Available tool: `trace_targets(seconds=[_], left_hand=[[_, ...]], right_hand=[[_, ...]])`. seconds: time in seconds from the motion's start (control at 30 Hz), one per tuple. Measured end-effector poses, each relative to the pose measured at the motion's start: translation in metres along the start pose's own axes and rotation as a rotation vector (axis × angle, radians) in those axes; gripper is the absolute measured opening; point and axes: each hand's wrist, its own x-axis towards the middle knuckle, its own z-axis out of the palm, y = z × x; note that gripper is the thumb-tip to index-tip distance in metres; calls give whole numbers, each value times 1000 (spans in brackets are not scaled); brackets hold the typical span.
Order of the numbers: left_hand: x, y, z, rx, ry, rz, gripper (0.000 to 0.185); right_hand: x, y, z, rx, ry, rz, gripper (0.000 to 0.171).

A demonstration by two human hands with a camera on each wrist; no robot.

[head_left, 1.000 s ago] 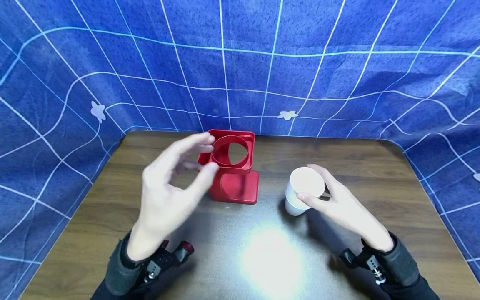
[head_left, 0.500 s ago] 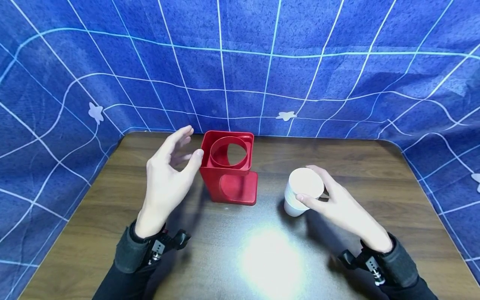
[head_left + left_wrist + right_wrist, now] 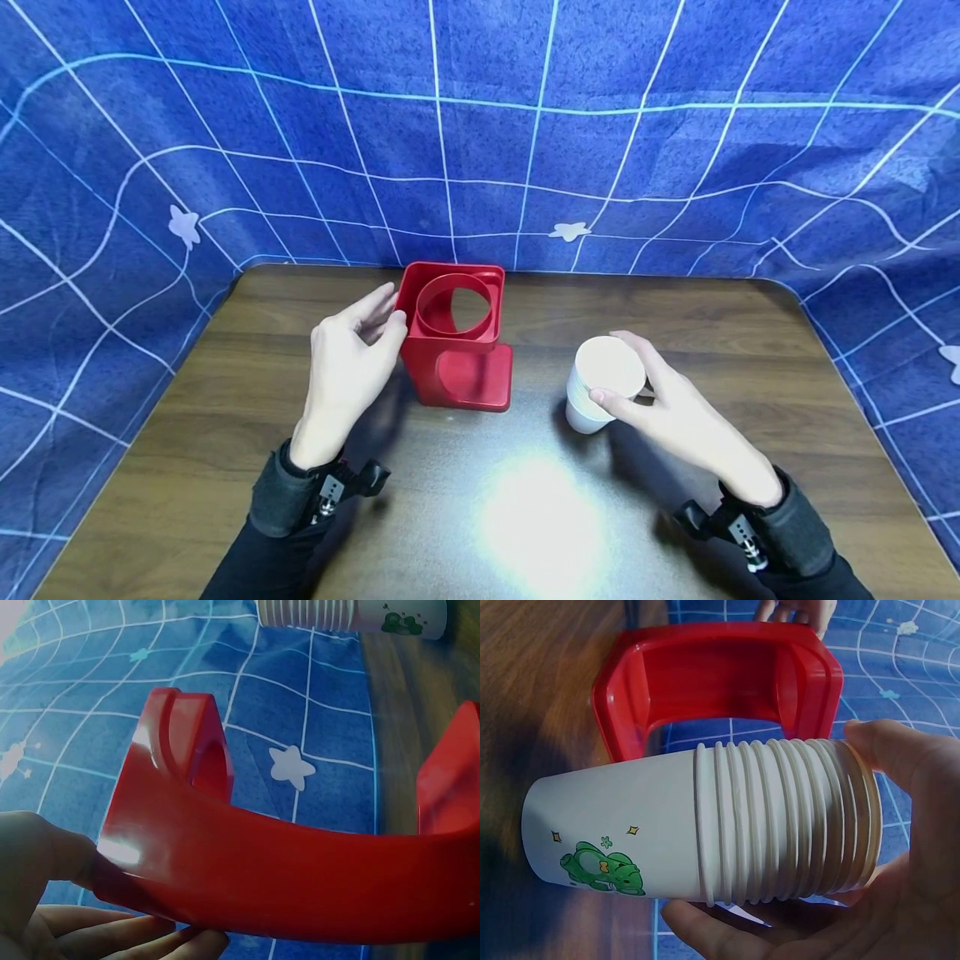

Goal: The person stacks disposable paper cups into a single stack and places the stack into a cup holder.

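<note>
A red plastic cup holder point(image 3: 427, 375) stands on the table, with a square top tray, a round ring opening in it and a flat base below. My left hand point(image 3: 348, 358) grips the left side of its top, thumb at the front corner. In the left wrist view the fingertips reach along the far side of the red body point(image 3: 262, 877). To the right is a stack of nested white paper cups point(image 3: 622, 825), printed with a green bear. My right hand point(image 3: 667, 408) holds the stack upright near its upper rims, thumb and fingers on opposite sides.
A brown wooden table point(image 3: 712, 317) carries everything, with a bright light reflection near its front middle. Behind and beside it hangs a blue cloth point(image 3: 495, 142) with white and light blue lines and star shapes. Both wrists wear dark bands with small devices.
My left hand has drawn back from over the holder, then come in against its left side and taken hold of it. The right hand and cup stack have hardly moved.
</note>
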Motion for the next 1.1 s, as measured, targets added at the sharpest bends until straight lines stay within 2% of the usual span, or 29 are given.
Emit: trace_targets(seconds=[0.2,0.43,0.57,0.9,1.1], left_hand=[[-1,-2,-1,47,11,-11,32],[-3,-1,-1,51,5,-41,32],[-3,-2,-1,59,5,-51,31],[-3,-7,1,42,12,-54,32],[-5,-9,4,29,28,-52,31]], right_hand=[[0,0,1,5,5,-5,66],[1,0,3,-52,86,-14,77],[1,0,3,-47,100,-14,78],[3,-4,3,-10,120,8,71],[7,-9,-2,-30,115,-18,67]])
